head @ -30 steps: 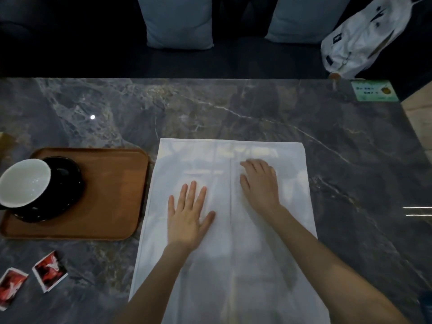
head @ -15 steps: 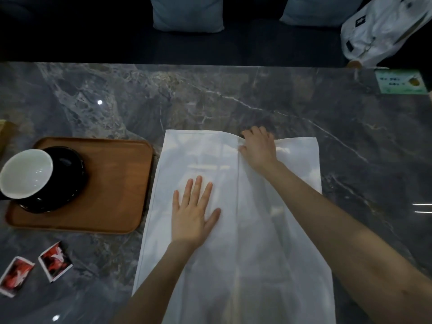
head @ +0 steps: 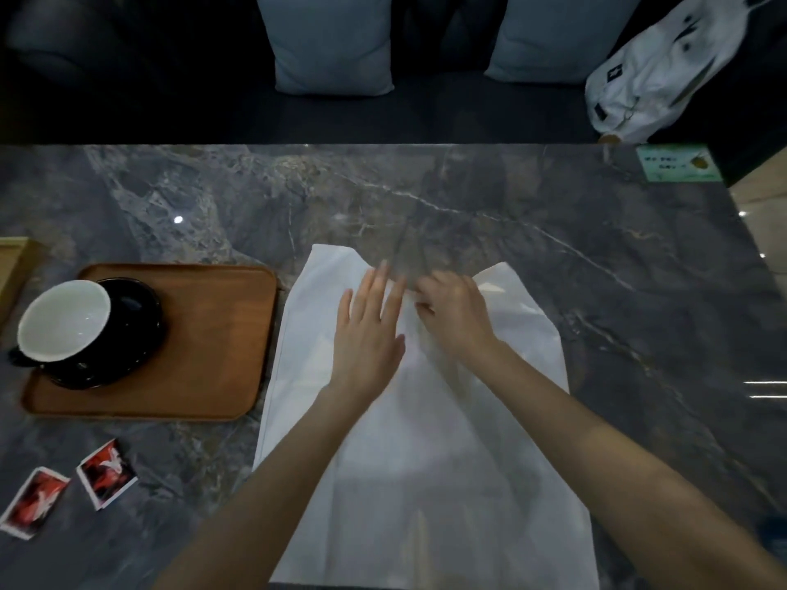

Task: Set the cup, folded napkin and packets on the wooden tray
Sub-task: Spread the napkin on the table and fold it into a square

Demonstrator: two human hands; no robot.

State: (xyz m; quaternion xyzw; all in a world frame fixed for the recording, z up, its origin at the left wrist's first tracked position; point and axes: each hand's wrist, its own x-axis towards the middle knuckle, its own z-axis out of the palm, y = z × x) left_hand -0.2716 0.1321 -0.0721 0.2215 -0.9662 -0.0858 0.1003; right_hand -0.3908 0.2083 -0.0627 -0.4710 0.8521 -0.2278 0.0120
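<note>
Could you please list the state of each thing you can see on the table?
cup: on its saucer, tilted, empty
wooden tray: holds only cup and saucer
napkin: spread on the table, far edge pulled in
packets: two, on the table, off the tray
left hand: flat on napkin
right hand: pinching napkin

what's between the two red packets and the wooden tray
Only bare marble table in the head view: the packets lie apart from the wooden tray, nearer the person.

The napkin (head: 426, 440) lies on the tabletop (head: 553, 232), with the tray (head: 213, 355) just to its left. The cup (head: 64, 321) stands on the tray's left part. Two packets (head: 70, 483) lie on the tabletop in front of the tray.
</note>
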